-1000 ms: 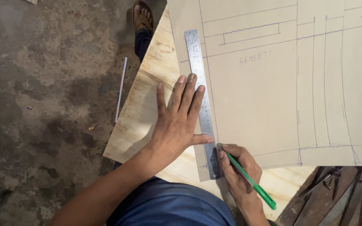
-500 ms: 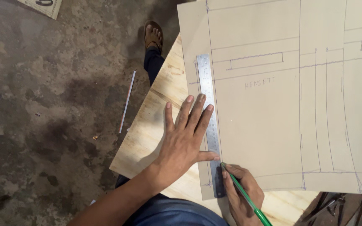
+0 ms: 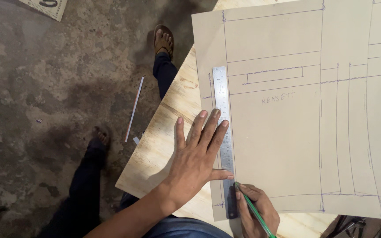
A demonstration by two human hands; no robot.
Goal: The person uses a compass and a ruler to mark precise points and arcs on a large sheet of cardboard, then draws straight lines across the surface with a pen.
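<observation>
My left hand (image 3: 195, 161) stays spread flat on the steel ruler (image 3: 224, 136), and my right hand (image 3: 256, 213), clamped on the green pencil (image 3: 254, 211), has hardly moved from the ruler's near end.

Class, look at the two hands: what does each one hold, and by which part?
The right hand grips a green pencil near its tip. The left hand holds nothing, pressing flat on the steel ruler.

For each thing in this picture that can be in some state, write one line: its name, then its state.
Left hand: spread flat, pressing on the steel ruler.
Right hand: closed around the green pencil.
Steel ruler: lying flat along the cardboard sheet's left side.
Green pencil: tilted, tip at the ruler's right edge.
Cardboard sheet: flat on the plywood board, marked with drawn lines.
Plywood board: lying flat, corner overhanging the floor.
</observation>
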